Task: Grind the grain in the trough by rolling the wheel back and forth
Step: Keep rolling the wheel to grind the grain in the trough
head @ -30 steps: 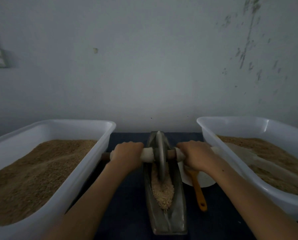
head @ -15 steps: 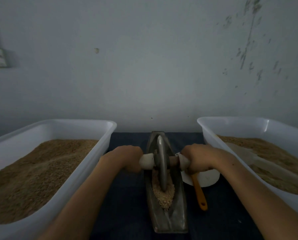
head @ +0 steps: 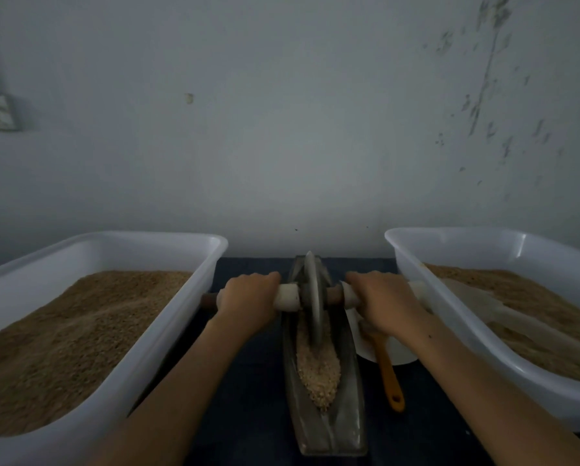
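Note:
A long metal trough lies lengthwise on the dark table between two tubs. Pale crushed grain fills its middle groove. A grey metal wheel stands upright in the far half of the trough, its lower edge in the grain. A wooden axle with white sleeves runs through the wheel. My left hand grips the axle left of the wheel, and my right hand grips it on the right.
A white tub heaped with brown grain stands at the left. Another white tub of grain with a pale scoop stands at the right. A white dish and an orange-handled tool lie right of the trough. A wall stands close behind.
The wheel rolled toward me half a second ago, then away again to the far part of the trough. Both hands moved with the axle, keeping their grip.

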